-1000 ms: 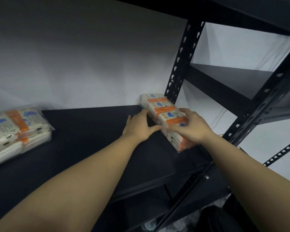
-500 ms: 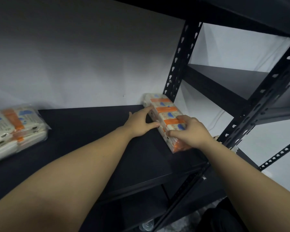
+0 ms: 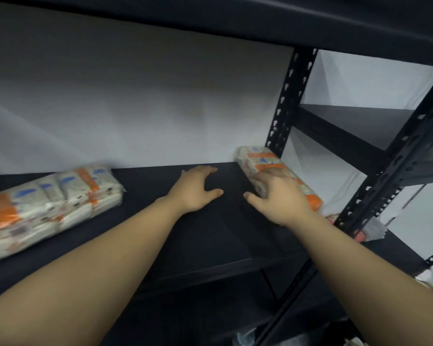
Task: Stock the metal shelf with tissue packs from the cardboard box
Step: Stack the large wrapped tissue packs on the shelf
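Note:
An orange-and-white tissue pack (image 3: 263, 162) lies at the right end of the black metal shelf (image 3: 210, 233), against the back upright. My right hand (image 3: 278, 198) rests on top of this pack with its fingers laid over it and the thumb spread out to the left. Apart from the pack, my left hand (image 3: 195, 191) is over the bare shelf board with relaxed fingers and holds nothing. A second bundle of tissue packs (image 3: 48, 203) lies on the same shelf at the far left. The cardboard box is not in view.
Perforated black uprights stand at the back right (image 3: 288, 103) and front right (image 3: 385, 176). Another shelf board (image 3: 235, 21) hangs close overhead. A neighbouring rack's shelf (image 3: 355, 126) is to the right. Something orange and white (image 3: 370, 232) lies low behind the front upright.
My left hand has come off the right-hand pack and moved left over the bare shelf. My right hand stays on the pack, which now lies closer to the back upright.

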`<move>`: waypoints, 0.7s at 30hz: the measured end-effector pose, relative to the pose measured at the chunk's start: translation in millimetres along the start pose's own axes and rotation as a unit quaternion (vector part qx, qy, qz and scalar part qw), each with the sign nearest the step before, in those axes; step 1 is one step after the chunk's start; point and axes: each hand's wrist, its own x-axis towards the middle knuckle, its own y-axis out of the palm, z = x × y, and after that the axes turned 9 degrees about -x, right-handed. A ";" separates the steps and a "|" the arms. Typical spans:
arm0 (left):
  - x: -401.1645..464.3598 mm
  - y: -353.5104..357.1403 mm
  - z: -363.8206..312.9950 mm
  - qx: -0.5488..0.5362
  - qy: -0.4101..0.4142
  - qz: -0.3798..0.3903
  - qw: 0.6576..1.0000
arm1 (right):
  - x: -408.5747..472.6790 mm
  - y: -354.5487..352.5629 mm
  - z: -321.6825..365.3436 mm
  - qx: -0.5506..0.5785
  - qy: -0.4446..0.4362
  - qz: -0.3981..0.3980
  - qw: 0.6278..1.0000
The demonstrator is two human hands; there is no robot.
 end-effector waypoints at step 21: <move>-169.5 -178.2 109.0 0.362 -0.245 -0.071 0.897 | -37.0 64.0 103.5 0.053 -0.040 0.144 0.987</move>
